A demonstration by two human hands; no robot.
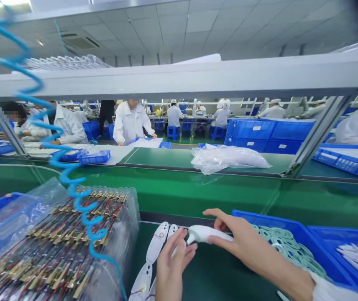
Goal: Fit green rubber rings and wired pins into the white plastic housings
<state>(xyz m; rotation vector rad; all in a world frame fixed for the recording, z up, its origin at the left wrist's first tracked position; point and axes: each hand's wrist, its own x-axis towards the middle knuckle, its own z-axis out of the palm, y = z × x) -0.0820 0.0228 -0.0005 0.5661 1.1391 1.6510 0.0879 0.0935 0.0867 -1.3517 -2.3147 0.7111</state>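
The right hand (244,240) comes in from the lower right and pinches a glossy white plastic shell (208,234) between thumb and fingers, with the index finger stretched out along its top. The left hand (172,267) stands upright at lower centre, fingers half curled. Its fingertips (183,246) are at the shell's narrow end, but I cannot tell whether they grip it. The shell sits between the hands, above a dark green mat (216,276) with open room below it.

Just left of the left hand lie white lobed pads (155,244), at least three, partly hidden, with thin wire loops. Farther left, a clear plastic bag (72,238) holds rows of gold-tipped parts with red and black wires. A blue coiled cord (86,215) hangs down in front of it.

To the right are two blue crates. The nearer crate (304,234) holds pale green rings (284,244), touching the right wrist's side, and the other crate (345,238) holds white pieces (357,257).
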